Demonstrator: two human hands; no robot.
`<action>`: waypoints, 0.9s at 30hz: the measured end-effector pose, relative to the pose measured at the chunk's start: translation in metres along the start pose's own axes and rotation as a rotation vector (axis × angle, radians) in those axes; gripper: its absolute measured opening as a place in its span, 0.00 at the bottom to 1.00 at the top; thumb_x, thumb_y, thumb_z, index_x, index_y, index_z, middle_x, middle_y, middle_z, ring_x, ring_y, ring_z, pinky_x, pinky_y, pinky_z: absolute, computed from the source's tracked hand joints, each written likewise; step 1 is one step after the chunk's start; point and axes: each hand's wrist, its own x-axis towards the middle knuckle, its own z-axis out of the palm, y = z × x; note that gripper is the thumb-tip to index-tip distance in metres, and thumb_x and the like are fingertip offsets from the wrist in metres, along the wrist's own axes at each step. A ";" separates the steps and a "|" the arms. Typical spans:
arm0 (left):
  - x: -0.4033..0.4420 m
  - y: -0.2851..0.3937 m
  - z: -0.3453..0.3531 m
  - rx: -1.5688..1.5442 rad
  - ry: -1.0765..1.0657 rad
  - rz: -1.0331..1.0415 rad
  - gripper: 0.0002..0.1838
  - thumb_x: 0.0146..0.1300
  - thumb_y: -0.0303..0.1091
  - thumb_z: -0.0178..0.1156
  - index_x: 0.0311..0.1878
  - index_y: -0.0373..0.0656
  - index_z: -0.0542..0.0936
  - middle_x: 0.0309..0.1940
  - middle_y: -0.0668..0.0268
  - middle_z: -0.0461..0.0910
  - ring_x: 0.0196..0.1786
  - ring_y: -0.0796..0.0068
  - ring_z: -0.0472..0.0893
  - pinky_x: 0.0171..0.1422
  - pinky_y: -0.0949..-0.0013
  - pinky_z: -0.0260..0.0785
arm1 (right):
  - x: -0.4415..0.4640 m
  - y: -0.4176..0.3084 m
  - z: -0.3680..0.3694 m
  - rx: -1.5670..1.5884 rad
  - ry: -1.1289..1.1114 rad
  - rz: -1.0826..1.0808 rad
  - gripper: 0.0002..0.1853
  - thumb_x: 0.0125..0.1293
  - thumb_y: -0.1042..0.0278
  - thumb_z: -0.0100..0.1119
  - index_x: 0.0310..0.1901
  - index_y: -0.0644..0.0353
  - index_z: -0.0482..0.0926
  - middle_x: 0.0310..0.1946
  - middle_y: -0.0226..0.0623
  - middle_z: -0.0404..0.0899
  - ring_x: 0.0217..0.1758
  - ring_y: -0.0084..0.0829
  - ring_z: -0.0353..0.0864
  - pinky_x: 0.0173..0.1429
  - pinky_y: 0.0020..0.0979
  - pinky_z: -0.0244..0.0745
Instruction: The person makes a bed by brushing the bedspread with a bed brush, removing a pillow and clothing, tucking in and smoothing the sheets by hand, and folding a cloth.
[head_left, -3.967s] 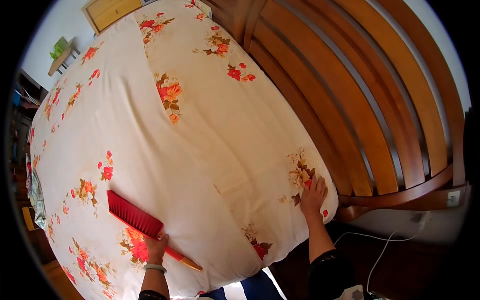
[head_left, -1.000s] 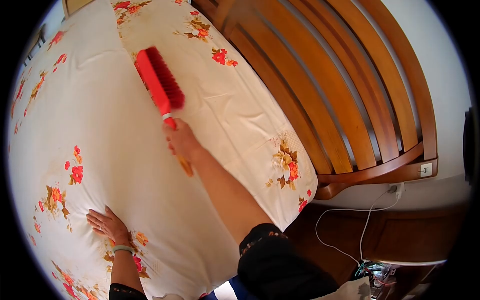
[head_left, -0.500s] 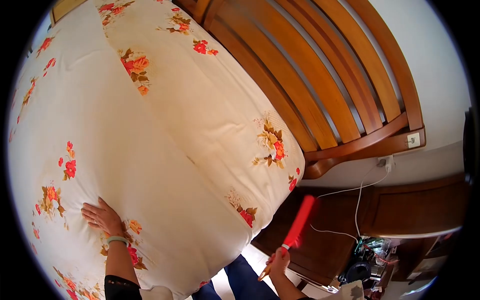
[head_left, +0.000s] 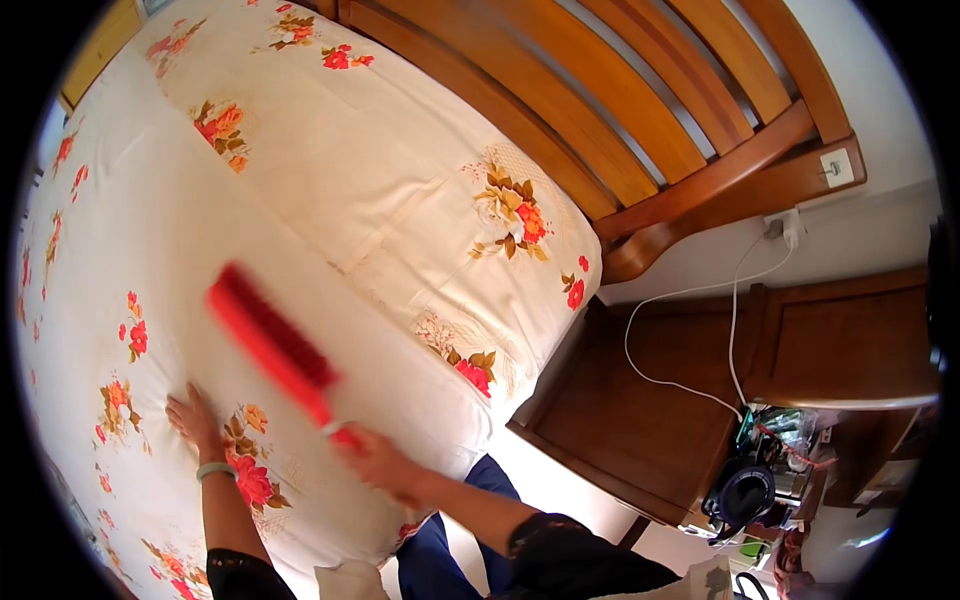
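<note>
My right hand is closed around the handle of a red bed brush. The brush is tilted over the bed, blurred by motion, with its dark red bristles toward the upper right. I cannot tell whether the bristles touch the sheet. My left hand, with a pale bangle at the wrist, lies with its fingers stretched on the cream floral bedsheet. Beside that hand is a printed cluster of red and orange flowers. Small wrinkles run across the sheet.
A slatted wooden headboard borders the bed at the top right. A dark wooden bedside cabinet stands to the right, with a white cable over it from a wall plug. Assorted items, including a round black object, sit at lower right.
My right hand has swung the brush left from beside the cabinet to over the bed. My left hand stays on the sheet. The view has shifted slightly.
</note>
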 end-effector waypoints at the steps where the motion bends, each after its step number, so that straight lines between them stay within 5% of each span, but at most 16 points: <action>1: -0.006 -0.013 -0.006 0.006 0.005 0.011 0.44 0.64 0.66 0.42 0.73 0.43 0.50 0.74 0.55 0.45 0.76 0.59 0.44 0.75 0.47 0.36 | -0.023 0.012 -0.034 0.101 0.172 0.005 0.13 0.69 0.60 0.52 0.52 0.52 0.70 0.22 0.23 0.67 0.19 0.16 0.64 0.22 0.21 0.63; 3: -0.024 -0.027 -0.014 -0.215 -0.013 0.360 0.47 0.61 0.62 0.52 0.73 0.41 0.49 0.73 0.53 0.46 0.75 0.55 0.45 0.74 0.46 0.37 | -0.084 0.054 -0.107 0.209 0.679 0.016 0.08 0.69 0.61 0.51 0.46 0.53 0.70 0.19 0.22 0.65 0.16 0.16 0.63 0.18 0.21 0.62; 5: -0.093 -0.020 -0.026 -0.023 -0.086 0.601 0.51 0.56 0.57 0.61 0.73 0.39 0.47 0.73 0.51 0.45 0.75 0.53 0.44 0.74 0.46 0.37 | -0.140 0.094 -0.154 0.217 1.046 0.003 0.06 0.69 0.63 0.51 0.40 0.54 0.69 0.18 0.24 0.64 0.15 0.17 0.64 0.16 0.22 0.63; 9: -0.253 0.006 -0.052 0.073 -0.546 1.060 0.60 0.43 0.62 0.67 0.72 0.37 0.49 0.72 0.42 0.39 0.75 0.44 0.37 0.72 0.37 0.25 | -0.170 0.101 -0.138 0.285 1.156 -0.103 0.05 0.68 0.65 0.50 0.37 0.54 0.66 0.17 0.27 0.64 0.15 0.19 0.65 0.16 0.22 0.63; 12: -0.325 0.034 -0.077 0.283 -0.701 1.081 0.59 0.41 0.59 0.68 0.69 0.33 0.50 0.70 0.37 0.41 0.74 0.40 0.36 0.71 0.36 0.25 | -0.141 0.102 -0.087 0.438 0.972 -0.140 0.03 0.69 0.68 0.48 0.38 0.51 0.66 0.18 0.24 0.64 0.16 0.18 0.65 0.16 0.23 0.63; 13: -0.326 0.035 -0.078 0.290 -0.698 1.103 0.59 0.41 0.59 0.68 0.69 0.33 0.50 0.70 0.37 0.41 0.74 0.40 0.36 0.71 0.36 0.25 | -0.123 0.097 -0.069 0.191 0.883 -0.062 0.02 0.69 0.68 0.49 0.39 0.51 0.67 0.19 0.23 0.64 0.16 0.17 0.63 0.18 0.22 0.62; 14: -0.329 0.034 -0.075 0.313 -0.678 1.111 0.59 0.42 0.59 0.68 0.69 0.32 0.50 0.70 0.36 0.41 0.74 0.39 0.36 0.71 0.35 0.26 | -0.112 0.068 -0.047 0.260 0.735 -0.014 0.02 0.69 0.67 0.50 0.42 0.51 0.70 0.19 0.22 0.64 0.18 0.15 0.62 0.20 0.20 0.60; 15: -0.333 0.028 -0.070 0.340 -0.660 1.115 0.59 0.42 0.58 0.68 0.69 0.31 0.50 0.70 0.35 0.41 0.74 0.38 0.36 0.71 0.35 0.26 | -0.094 0.051 -0.026 0.167 0.671 -0.278 0.09 0.69 0.66 0.51 0.49 0.53 0.69 0.22 0.25 0.67 0.22 0.20 0.67 0.26 0.23 0.66; 16: -0.327 0.000 -0.036 0.418 -0.269 1.359 0.58 0.45 0.60 0.65 0.70 0.30 0.49 0.70 0.36 0.41 0.74 0.38 0.36 0.72 0.37 0.28 | -0.076 0.033 -0.005 0.097 0.589 -0.546 0.16 0.69 0.66 0.52 0.56 0.55 0.69 0.25 0.28 0.71 0.26 0.25 0.71 0.33 0.25 0.71; 17: -0.327 0.003 -0.042 0.440 -0.275 1.376 0.58 0.45 0.60 0.65 0.70 0.30 0.49 0.70 0.36 0.41 0.74 0.38 0.36 0.72 0.37 0.28 | -0.061 0.019 0.017 0.316 0.386 -0.336 0.21 0.68 0.61 0.53 0.61 0.54 0.66 0.33 0.37 0.77 0.35 0.34 0.76 0.46 0.33 0.72; 18: -0.327 0.010 -0.050 0.301 -0.434 1.341 0.59 0.45 0.60 0.65 0.70 0.31 0.47 0.70 0.36 0.41 0.74 0.37 0.38 0.74 0.42 0.29 | -0.046 0.013 0.023 -0.333 0.439 -0.425 0.20 0.66 0.57 0.54 0.58 0.53 0.68 0.40 0.47 0.79 0.43 0.37 0.78 0.52 0.39 0.69; 20: -0.325 0.003 -0.037 0.137 -0.509 1.314 0.61 0.45 0.65 0.62 0.71 0.31 0.47 0.71 0.37 0.40 0.74 0.37 0.37 0.74 0.44 0.30 | -0.035 -0.022 0.027 -0.448 0.129 -0.302 0.20 0.65 0.55 0.54 0.54 0.55 0.69 0.38 0.52 0.78 0.46 0.43 0.78 0.55 0.43 0.66; 21: -0.325 -0.001 -0.030 0.056 -0.547 1.301 0.62 0.45 0.67 0.61 0.71 0.30 0.46 0.71 0.37 0.39 0.74 0.37 0.37 0.75 0.45 0.31 | -0.025 -0.024 0.026 -0.430 0.132 -0.304 0.20 0.65 0.55 0.54 0.54 0.55 0.69 0.38 0.52 0.78 0.46 0.43 0.78 0.55 0.43 0.66; 24: -0.330 0.002 -0.025 0.490 -0.069 1.509 0.67 0.38 0.62 0.69 0.71 0.30 0.42 0.71 0.37 0.39 0.73 0.37 0.39 0.75 0.46 0.33 | 0.008 -0.007 -0.007 -0.251 0.205 -0.329 0.17 0.65 0.56 0.55 0.49 0.58 0.70 0.33 0.51 0.80 0.40 0.45 0.80 0.46 0.41 0.71; 26: -0.349 0.035 -0.061 0.487 -0.574 1.098 0.70 0.34 0.60 0.73 0.70 0.29 0.41 0.70 0.36 0.38 0.74 0.38 0.37 0.73 0.40 0.31 | 0.006 0.004 -0.057 -0.095 0.357 -0.417 0.18 0.63 0.57 0.55 0.48 0.61 0.71 0.37 0.54 0.79 0.42 0.53 0.79 0.45 0.43 0.72; 27: -0.350 0.037 -0.063 0.492 -0.574 1.112 0.70 0.34 0.60 0.73 0.70 0.29 0.41 0.70 0.36 0.38 0.74 0.38 0.37 0.73 0.40 0.31 | -0.008 0.013 -0.082 0.026 0.554 -0.476 0.16 0.64 0.56 0.55 0.46 0.58 0.71 0.30 0.45 0.79 0.30 0.43 0.80 0.34 0.39 0.73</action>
